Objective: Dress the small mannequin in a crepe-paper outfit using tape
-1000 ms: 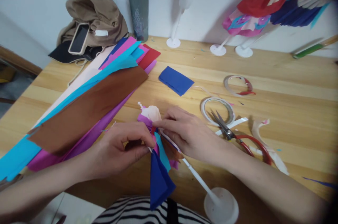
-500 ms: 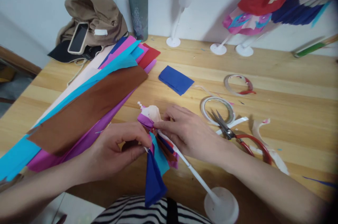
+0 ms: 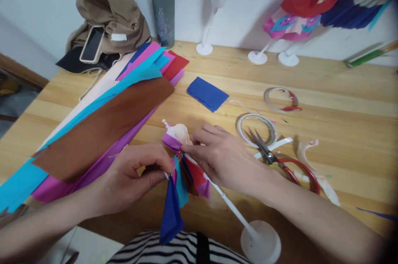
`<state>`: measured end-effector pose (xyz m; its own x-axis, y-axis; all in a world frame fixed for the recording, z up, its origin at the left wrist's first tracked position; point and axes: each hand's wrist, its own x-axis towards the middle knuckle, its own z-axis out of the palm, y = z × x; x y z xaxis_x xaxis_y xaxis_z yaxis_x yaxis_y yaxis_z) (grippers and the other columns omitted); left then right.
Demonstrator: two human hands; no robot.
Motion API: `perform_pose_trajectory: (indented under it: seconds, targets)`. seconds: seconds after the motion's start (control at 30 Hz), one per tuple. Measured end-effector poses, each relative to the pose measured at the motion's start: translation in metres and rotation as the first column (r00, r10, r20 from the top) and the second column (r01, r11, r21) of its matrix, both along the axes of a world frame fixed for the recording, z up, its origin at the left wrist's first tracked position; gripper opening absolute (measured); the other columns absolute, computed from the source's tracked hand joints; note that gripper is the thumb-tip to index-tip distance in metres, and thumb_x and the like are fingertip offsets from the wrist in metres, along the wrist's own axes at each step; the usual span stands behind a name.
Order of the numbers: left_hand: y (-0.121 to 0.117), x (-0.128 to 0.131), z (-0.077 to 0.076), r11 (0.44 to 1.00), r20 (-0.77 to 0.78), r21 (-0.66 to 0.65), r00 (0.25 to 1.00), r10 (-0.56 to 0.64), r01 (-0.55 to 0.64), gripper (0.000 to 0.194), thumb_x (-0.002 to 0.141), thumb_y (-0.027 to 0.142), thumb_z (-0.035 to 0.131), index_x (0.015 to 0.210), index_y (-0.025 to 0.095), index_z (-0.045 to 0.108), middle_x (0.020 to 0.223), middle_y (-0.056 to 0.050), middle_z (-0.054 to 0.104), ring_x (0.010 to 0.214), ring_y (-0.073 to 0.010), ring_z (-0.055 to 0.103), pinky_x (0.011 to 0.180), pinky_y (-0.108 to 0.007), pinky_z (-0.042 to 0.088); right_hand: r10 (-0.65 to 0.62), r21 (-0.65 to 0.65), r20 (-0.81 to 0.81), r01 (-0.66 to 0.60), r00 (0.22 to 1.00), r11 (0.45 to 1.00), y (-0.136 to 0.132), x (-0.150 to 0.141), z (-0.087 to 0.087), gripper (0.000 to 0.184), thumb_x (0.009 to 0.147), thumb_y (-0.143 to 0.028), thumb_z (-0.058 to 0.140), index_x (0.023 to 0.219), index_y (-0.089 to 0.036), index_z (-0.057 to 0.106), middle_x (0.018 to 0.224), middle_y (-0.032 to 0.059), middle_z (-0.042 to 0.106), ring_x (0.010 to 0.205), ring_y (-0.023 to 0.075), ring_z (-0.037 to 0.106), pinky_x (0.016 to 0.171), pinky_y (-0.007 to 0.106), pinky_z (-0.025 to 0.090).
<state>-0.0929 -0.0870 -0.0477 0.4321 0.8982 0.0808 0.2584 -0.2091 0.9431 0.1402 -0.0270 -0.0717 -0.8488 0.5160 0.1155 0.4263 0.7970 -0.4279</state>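
Note:
My left hand [image 3: 133, 174] pinches the white-tipped upper end of a folded dark blue paper piece [image 3: 171, 214], which hangs down and fans out. Fingers of my right hand [image 3: 222, 156] grip a small paper-covered figure [image 3: 179, 132] where its white stick [image 3: 231, 206] meets the gathered paper. The figure lies tilted, its round white stand base [image 3: 261, 241] toward me at the lower right. Below its purple band [image 3: 171, 141] spread turquoise [image 3: 180, 185], brown, red and pink paper strips. My right fingers partly hide the join.
Coloured paper sheets [image 3: 105, 131] lie at left, near a phone [image 3: 92, 44] and brown cloth [image 3: 115, 11]. A blue paper rectangle [image 3: 207, 94], tape rolls [image 3: 239, 127] and open scissors [image 3: 270, 156] lie beyond my hands. A bottle [image 3: 162, 6] and decorated stands [image 3: 257, 57] line the wall.
My left hand has shifted slightly left, carrying the blue paper piece with it. The turquoise strip has swung left too, and more of the red strip shows. My right hand is almost still.

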Motion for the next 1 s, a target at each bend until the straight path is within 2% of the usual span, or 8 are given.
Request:
perform_pose_trajectory:
  seconds: [0.4,0.57,0.77,1.0]
  targets:
    - [-0.001,-0.003,0.002,0.999,-0.014,0.003,0.999,0.034,-0.034,0.011,0.089,0.01,0.067,0.081,0.016,0.071,0.079,-0.003,0.075,0.076,-0.0134,0.072,0.071,-0.018,0.056,-0.008,-0.007,-0.005,0.008,1.0,1.0,0.0,0.0,0.001,0.025,0.097,-0.014,0.049,0.092,-0.016,0.072,0.084,0.0071,0.062,0.079,0.0198,0.045,0.068,0.034,0.029]
    - [-0.004,-0.009,0.01,0.999,0.042,-0.014,0.999,0.034,-0.033,0.008,0.091,0.015,0.069,0.084,0.017,0.072,0.079,-0.003,0.075,0.075,-0.0128,0.072,0.07,-0.017,0.056,-0.013,-0.026,-0.026,0.013,1.0,1.0,-0.001,0.0,0.0,0.024,0.093,-0.009,0.051,0.09,-0.016,0.075,0.083,0.0068,0.062,0.078,0.0206,0.044,0.067,0.035,0.029]
    - [-0.004,-0.012,0.015,0.999,0.083,0.006,0.995,0.052,-0.052,0.005,0.091,0.018,0.07,0.088,0.018,0.074,0.08,-0.003,0.076,0.074,-0.0123,0.072,0.068,-0.016,0.056,-0.011,0.035,-0.064,0.014,0.998,0.999,-0.003,-0.001,-0.001,0.026,0.096,-0.013,0.05,0.094,-0.015,0.076,0.081,0.0072,0.061,0.075,0.0214,0.042,0.065,0.036,0.03]
    - [-0.004,-0.011,0.014,0.996,0.098,-0.009,0.991,0.088,-0.087,0.005,0.09,0.019,0.071,0.088,0.019,0.076,0.08,-0.005,0.077,0.074,-0.0144,0.073,0.068,-0.019,0.057,-0.046,0.016,-0.028,0.046,0.999,0.999,-0.004,0.0,-0.001,0.028,0.096,-0.011,0.048,0.104,-0.019,0.074,0.087,0.0075,0.063,0.079,0.0213,0.049,0.069,0.034,0.038]
